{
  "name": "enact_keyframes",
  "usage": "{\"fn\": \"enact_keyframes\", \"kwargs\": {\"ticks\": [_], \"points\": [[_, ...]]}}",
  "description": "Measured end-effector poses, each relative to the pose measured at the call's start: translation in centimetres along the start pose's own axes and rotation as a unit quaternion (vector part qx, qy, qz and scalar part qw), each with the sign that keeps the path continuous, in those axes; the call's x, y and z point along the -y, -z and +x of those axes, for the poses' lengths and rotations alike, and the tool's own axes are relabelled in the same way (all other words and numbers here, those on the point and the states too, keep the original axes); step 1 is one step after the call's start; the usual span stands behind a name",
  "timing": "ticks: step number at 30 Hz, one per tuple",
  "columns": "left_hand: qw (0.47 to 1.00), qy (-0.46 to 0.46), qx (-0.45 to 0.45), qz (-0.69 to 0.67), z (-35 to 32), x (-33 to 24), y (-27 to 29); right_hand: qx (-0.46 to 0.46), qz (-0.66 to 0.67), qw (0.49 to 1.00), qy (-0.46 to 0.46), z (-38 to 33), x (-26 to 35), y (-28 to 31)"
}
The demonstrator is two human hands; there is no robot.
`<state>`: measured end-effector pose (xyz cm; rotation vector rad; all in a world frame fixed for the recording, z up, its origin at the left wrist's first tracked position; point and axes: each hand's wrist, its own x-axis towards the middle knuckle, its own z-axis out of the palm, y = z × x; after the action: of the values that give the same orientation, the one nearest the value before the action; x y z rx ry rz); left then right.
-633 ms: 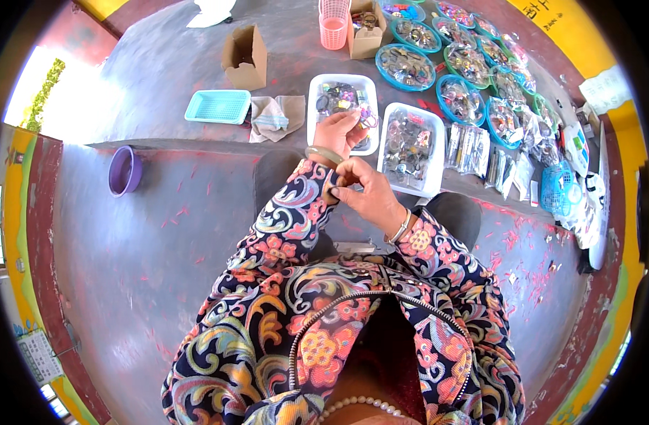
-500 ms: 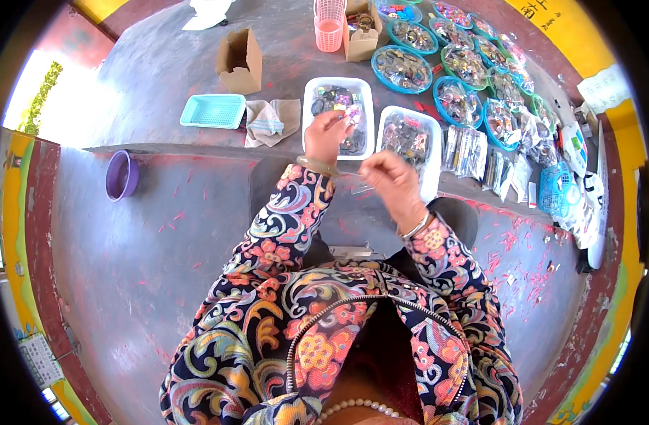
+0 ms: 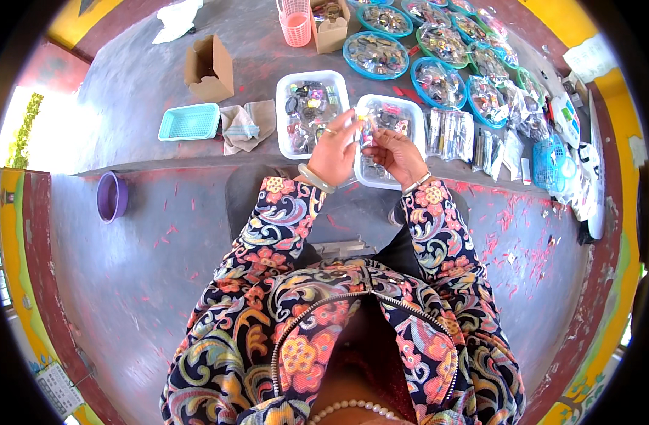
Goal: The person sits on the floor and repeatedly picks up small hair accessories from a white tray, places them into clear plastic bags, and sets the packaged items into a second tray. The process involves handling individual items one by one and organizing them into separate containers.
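My left hand (image 3: 331, 154) and my right hand (image 3: 401, 156) meet over the right white tray (image 3: 421, 134). Between their fingertips is a small clear packet (image 3: 367, 130) with colourful contents too small to make out. Both hands are closed on it, the left from its left side, the right with a pinch at its lower right. Small dark and coloured pieces lie in the right tray, partly hidden by my hands. Just left of my left hand stands another white tray (image 3: 282, 120), also holding small mixed pieces, some in clear packets.
Left of the trays lie a folded cloth (image 3: 248, 127), a turquoise basket (image 3: 170, 126) and an open cardboard box (image 3: 222, 74). A purple tub (image 3: 110, 198) stands on the lower floor. At right are packet bundles (image 3: 448, 134) and several round blue and green baskets (image 3: 473, 106).
My left hand has brought the packet rightward from over the left tray to the right tray. My right hand has come up to it and now grips it too. The view has shifted slightly.
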<state>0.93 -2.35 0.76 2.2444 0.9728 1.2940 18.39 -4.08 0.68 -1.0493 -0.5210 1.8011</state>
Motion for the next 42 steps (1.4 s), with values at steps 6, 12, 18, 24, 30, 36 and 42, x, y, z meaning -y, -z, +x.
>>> {"fn": "enact_keyframes", "kwargs": {"ticks": [6,12,18,24,30,36,42], "points": [[0.749,0.486,0.072,-0.444,1.4,1.4,1.0,-0.032,-0.016,0.998,0.045,0.6,-0.1,0.2],[0.753,0.480,0.101,-0.439,0.4,1.7,0.5,-0.030,-0.049,0.997,0.051,0.7,-1.0,-0.4],[0.795,0.458,0.109,-0.382,0.3,2.3,0.6,-0.022,-0.138,0.990,0.035,0.9,-1.3,-0.3],[0.794,0.438,0.101,-0.409,-0.1,2.8,0.9,-0.022,-0.198,0.979,0.035,0.6,-0.7,-0.9],[0.741,0.475,0.135,-0.454,0.8,1.3,1.4,-0.009,-0.169,0.982,0.078,0.5,-0.6,-0.6],[0.798,0.426,0.154,-0.397,0.1,2.5,0.8,-0.018,-0.206,0.975,0.075,0.7,-0.6,-0.9],[0.818,0.409,0.125,-0.385,0.1,2.5,0.6,-0.021,-0.221,0.972,0.076,0.7,-0.5,-0.8]]}}
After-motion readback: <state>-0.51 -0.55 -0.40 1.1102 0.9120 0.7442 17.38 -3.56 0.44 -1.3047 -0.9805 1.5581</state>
